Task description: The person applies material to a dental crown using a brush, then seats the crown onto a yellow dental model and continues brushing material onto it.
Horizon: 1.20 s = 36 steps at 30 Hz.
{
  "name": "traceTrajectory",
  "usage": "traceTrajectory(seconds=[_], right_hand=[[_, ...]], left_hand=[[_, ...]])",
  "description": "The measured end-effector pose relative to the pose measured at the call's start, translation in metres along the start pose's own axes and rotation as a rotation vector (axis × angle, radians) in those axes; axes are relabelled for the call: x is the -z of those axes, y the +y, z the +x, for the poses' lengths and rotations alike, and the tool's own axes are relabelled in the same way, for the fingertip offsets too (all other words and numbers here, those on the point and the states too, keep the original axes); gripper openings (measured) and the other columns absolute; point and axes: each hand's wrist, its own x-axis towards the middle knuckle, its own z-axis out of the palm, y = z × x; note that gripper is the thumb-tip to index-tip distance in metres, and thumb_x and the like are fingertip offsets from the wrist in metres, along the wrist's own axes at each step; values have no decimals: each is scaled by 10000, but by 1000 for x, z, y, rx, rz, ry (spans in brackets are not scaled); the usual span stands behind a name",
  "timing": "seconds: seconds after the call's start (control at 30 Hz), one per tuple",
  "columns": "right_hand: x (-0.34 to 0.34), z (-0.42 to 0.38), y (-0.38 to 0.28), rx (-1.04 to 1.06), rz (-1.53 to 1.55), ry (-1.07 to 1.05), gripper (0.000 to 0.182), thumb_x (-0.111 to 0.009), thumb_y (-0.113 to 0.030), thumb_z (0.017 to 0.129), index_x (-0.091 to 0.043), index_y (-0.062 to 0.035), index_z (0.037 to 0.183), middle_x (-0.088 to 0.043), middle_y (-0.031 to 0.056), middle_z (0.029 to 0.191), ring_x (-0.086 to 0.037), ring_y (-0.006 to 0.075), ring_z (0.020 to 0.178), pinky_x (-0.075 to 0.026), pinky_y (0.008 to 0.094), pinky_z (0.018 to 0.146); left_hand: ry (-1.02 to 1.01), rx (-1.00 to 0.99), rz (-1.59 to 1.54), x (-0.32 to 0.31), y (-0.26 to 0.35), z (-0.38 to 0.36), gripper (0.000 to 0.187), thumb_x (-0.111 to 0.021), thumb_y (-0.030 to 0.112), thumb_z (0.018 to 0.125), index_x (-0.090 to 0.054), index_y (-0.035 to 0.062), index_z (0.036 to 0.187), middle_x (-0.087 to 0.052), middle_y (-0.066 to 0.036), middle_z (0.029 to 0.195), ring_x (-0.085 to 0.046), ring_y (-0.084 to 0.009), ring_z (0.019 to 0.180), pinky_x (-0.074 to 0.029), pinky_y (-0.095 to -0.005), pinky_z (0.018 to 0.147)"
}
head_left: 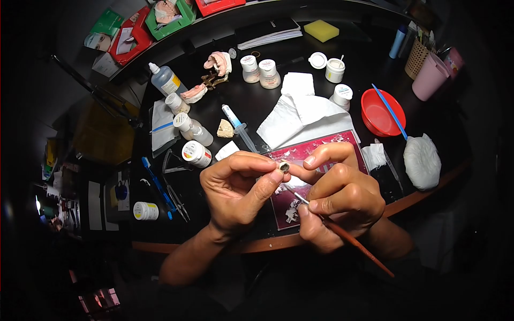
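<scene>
My left hand (233,187) pinches a small dental crown (284,168) between thumb and fingertips, its dark hollow side facing up toward me. In my right hand (342,195) is a thin brush (360,246) with a reddish-brown handle and a metal ferrule, gripped like a pen. The brush tip points up and left, just below the crown. My right index finger reaches close to the crown's right side. Beneath both hands lies a dark red board (350,140) with white residue on its surface.
Bottles and jars (196,154) stand left, beside a syringe (239,128) and tweezers (178,204). Behind are dental models (218,63), white tissues (305,116) and an open jar (335,69). To the right sit a red bowl (381,127) and a white wrapped bundle (423,162).
</scene>
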Motion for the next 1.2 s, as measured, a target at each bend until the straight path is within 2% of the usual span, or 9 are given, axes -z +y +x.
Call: traceTrajectory(seconds=[0.17, 0.87, 0.93, 1.03, 1.2], right_hand=[[1, -1, 2, -15, 3, 67, 246, -704, 159, 676, -588, -11, 810, -632, 97, 808, -684, 325, 990, -696, 360, 806], [5, 3, -4, -39, -65, 20, 257, -714, 170, 677, -591, -18, 801, -618, 81, 823, -699, 319, 998, -695, 348, 805], [6, 2, 0, 3, -79, -3, 278, -720, 141, 693, -594, -40, 862, -622, 64, 796, -666, 290, 928, -623, 377, 833], [6, 2, 2, 26, -83, -7, 289, -726, 124, 703, -597, -51, 894, -623, 56, 781, -652, 277, 889, -584, 392, 848], [6, 4, -4, -31, -74, 2, 256, -710, 173, 679, -593, -18, 804, -621, 82, 825, -701, 318, 1003, -695, 344, 802]], left_hand=[[-28, -56, 26, 0, -1, 0, 130, -733, -130, 898, -711, -64, 1007, -732, -176, 997, -770, -236, 916, -638, -343, 853], [-29, -50, 19, 0, -1, -1, 127, -742, -122, 894, -711, -55, 997, -732, -176, 1002, -769, -228, 916, -644, -337, 857], [-31, -48, 26, 1, -1, -1, 125, -740, -123, 894, -711, -55, 996, -732, -176, 1002, -769, -229, 916, -644, -338, 857], [-38, -51, 42, 1, 0, -1, 123, -738, -125, 894, -710, -57, 993, -730, -176, 1002, -769, -228, 914, -645, -337, 857], [-36, -45, 42, 0, 1, -1, 122, -740, -124, 892, -709, -57, 990, -727, -177, 1004, -768, -227, 911, -646, -336, 858]])
